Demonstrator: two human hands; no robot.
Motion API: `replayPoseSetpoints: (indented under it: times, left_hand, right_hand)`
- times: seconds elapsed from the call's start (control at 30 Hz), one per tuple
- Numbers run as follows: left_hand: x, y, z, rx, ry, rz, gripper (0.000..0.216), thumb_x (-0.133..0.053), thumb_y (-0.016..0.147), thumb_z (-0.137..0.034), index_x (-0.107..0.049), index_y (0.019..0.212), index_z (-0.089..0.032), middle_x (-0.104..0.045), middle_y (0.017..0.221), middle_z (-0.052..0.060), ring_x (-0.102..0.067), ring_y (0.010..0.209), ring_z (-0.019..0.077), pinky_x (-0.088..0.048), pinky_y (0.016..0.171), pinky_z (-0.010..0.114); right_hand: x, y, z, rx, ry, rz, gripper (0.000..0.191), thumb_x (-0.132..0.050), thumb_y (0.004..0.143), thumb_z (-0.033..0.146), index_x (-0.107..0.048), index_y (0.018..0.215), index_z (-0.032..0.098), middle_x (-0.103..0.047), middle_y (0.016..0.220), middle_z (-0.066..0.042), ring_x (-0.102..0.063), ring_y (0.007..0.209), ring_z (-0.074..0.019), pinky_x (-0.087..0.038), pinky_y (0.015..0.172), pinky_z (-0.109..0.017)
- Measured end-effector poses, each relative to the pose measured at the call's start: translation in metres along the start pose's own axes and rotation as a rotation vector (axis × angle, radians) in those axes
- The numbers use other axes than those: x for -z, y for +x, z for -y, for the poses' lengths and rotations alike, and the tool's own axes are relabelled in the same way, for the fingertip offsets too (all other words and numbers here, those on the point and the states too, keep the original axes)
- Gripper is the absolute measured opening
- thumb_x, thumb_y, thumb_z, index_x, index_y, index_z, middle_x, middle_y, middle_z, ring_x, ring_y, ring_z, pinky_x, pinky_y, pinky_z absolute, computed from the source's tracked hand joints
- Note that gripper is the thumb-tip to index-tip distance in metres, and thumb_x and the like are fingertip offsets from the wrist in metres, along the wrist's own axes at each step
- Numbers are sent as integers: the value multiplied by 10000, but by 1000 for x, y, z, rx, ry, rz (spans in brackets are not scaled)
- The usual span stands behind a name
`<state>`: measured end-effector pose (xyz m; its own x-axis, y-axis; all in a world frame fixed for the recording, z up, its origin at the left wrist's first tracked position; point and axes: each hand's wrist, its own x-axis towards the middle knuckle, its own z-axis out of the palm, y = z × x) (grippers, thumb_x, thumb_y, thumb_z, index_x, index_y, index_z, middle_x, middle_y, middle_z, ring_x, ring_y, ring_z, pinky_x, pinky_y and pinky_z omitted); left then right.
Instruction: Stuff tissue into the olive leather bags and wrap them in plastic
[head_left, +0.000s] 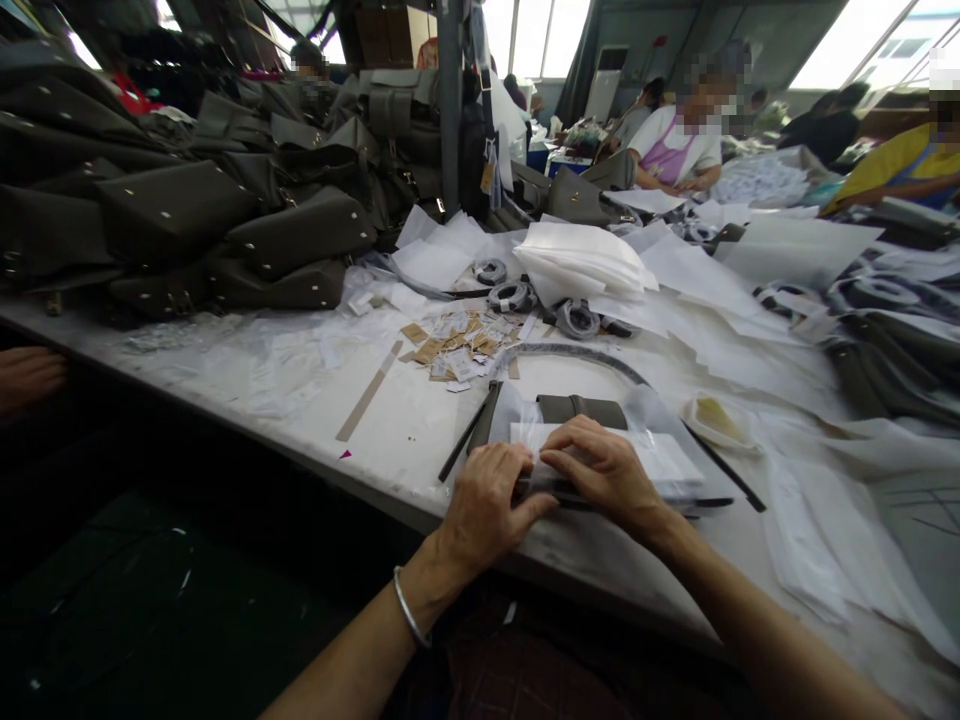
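Note:
In front of me, at the table's near edge, lies a dark olive handbag (pixel 581 408), partly covered by a white sheet (pixel 667 458) and clear film. Its wrapped strap (pixel 577 352) arcs out behind it. My left hand (pixel 491 500), with a silver bangle at the wrist, is closed over the bag's near left edge. Close beside it, my right hand (pixel 604 475) rests on the white sheet, thumb and forefinger pinched together. What sits between those fingertips is too small to make out.
Olive bags (pixel 180 210) are heaped at the left. Paper tags (pixel 465 345), coiled straps (pixel 577 318) and white paper stacks (pixel 581 258) lie beyond the handbag. A small plastic tub (pixel 720 420) stands right of it. Another person's hand (pixel 30 378) shows at the left edge; co-workers sit across.

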<state>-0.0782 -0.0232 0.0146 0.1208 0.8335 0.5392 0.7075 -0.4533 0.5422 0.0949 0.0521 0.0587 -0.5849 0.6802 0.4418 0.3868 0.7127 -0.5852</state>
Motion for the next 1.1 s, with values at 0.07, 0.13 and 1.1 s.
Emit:
replayPoseSetpoints:
  times: [0.07,0.13,1.1]
  left_hand:
    - [7,-3,4,-83,-43,43,259,-673,860,-288,-550,1071,-203,-670,1126,83,-607,1095,250,-465,961,427]
    - [14,-4,10,-124,-103,96,204,-591,897,-174,-558,1093,-218,-664,1187,66,-591,1163,215,-454,1004,400]
    - [-4,2,12,-196,78,13,285,-552,875,-85,-556,1119,-231,-659,1162,62,-601,1148,216,-488,877,363]
  right_hand:
    - [3,-4,4,67,35,-19,139,-585,945,271,-645,833,213,-695,803,-30,-627,767,-176,-491,739,-327]
    - [5,-10,11,136,54,-5,90,-576,946,238,-628,877,212,-703,837,-39,-639,794,-182,-494,761,-337]
    - [-29,-108,54,93,140,204,113,-468,971,166,-552,903,200,-621,730,-26,-560,657,-152,-425,627,-266]
